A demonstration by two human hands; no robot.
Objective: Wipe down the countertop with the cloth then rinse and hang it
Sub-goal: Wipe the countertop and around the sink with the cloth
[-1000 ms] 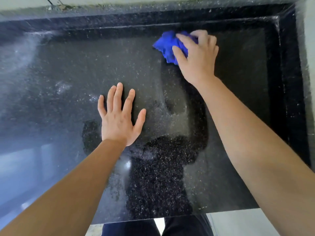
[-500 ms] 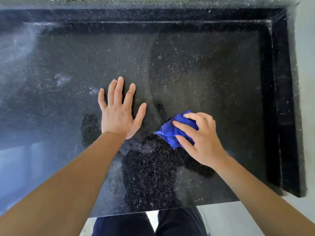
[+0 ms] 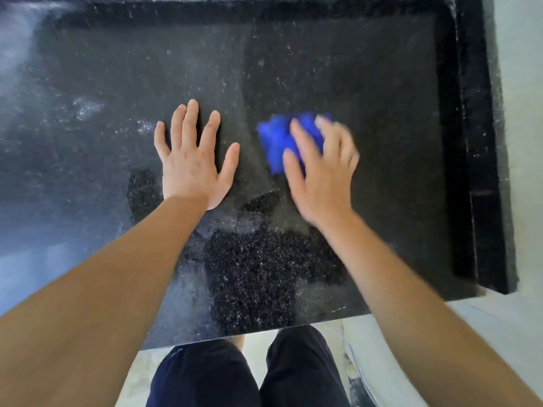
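Observation:
My left hand [image 3: 191,160] lies flat with spread fingers on the black speckled countertop [image 3: 382,83]. Just to its right, my right hand [image 3: 320,177] holds a bunched blue cloth [image 3: 274,139] against the surface. Its fingers reach over the cloth and the thumb sits at the cloth's near-left side. That hand and the cloth are blurred by motion. A darker wiped streak runs across the stone between the two hands.
A raised black rim [image 3: 482,142] borders the countertop at the right and along the back. A pale wall [image 3: 523,83] stands beyond it. The front edge [image 3: 338,315] is close to my legs in dark trousers [image 3: 249,374]. Glare covers the left side.
My right hand dragged the cloth from the far back toward me, then pushed it away again to beside my left hand. The left hand stayed flat in place.

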